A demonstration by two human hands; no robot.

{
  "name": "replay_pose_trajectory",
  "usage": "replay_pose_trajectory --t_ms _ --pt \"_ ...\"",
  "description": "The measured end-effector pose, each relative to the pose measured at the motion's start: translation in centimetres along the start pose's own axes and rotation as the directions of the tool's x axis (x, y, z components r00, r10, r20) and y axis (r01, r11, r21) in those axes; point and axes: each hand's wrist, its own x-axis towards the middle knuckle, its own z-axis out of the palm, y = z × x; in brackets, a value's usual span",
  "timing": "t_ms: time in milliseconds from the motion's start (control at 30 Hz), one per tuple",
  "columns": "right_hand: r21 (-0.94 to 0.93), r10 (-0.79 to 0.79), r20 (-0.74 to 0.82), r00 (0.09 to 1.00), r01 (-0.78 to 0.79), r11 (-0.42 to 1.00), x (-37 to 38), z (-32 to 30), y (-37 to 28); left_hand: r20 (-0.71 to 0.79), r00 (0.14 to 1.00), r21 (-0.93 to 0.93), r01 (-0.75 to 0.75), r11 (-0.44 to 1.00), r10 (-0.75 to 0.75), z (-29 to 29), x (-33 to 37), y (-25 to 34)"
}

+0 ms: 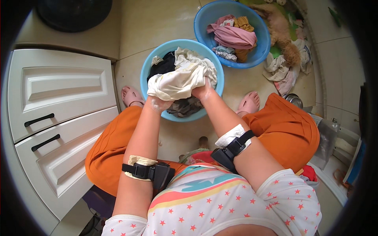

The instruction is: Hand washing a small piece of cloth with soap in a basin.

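Note:
Both my hands grip a wet white garment point(179, 80) above a light blue basin point(146, 63). My left hand point(159, 103) is at the cloth's near left edge, its fingers covered by the fabric and soap suds on the wrist. At the right edge, my right hand point(202, 89) is partly wrapped in the same cloth, with suds on it too. Black cloth point(163, 67) lies in the basin on the left, and a dark patterned cloth point(184, 107) shows at its near side. Part of the white garment rests inside the basin at the far side.
A second blue basin point(201, 23) with pink and mustard clothes point(236, 37) stands behind to the right. A brown furry dog point(277, 29) and crumpled cloths point(277, 67) lie beyond it. White cabinet drawers point(63, 84) line the left. Pink shoes point(249, 103) flank the near basin.

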Motion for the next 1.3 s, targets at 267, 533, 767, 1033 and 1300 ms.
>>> replay_pose_trajectory --t_ms 267,533,767,1033,1300 --pt "0.96 0.376 0.091 0.922 -0.181 0.211 0.6 0.1 -5.5 -0.188 0.979 -0.063 -0.096 0.993 0.083 -2.1 -1.9 0.8" --pt "0.938 0.593 0.05 0.804 -0.241 0.249 -0.7 -1.3 -3.8 -0.243 0.969 0.097 -0.029 0.995 0.052 -1.4 -1.4 1.5" --pt "0.942 0.69 -0.052 0.722 -0.194 0.274 -1.0 -2.2 -4.9 -0.368 0.927 0.231 0.01 0.973 0.078 -4.9 -0.9 2.4" --pt "0.968 0.698 -0.067 0.713 -0.124 0.22 -1.7 -3.1 -4.4 -0.212 0.966 -0.01 -0.155 0.988 0.149 -5.3 -0.3 1.9" --pt "0.926 0.804 -0.226 0.549 -0.135 0.352 -1.9 -1.1 -1.8 0.034 0.986 -0.079 -0.157 0.984 0.16 -3.2 -0.2 -0.1"
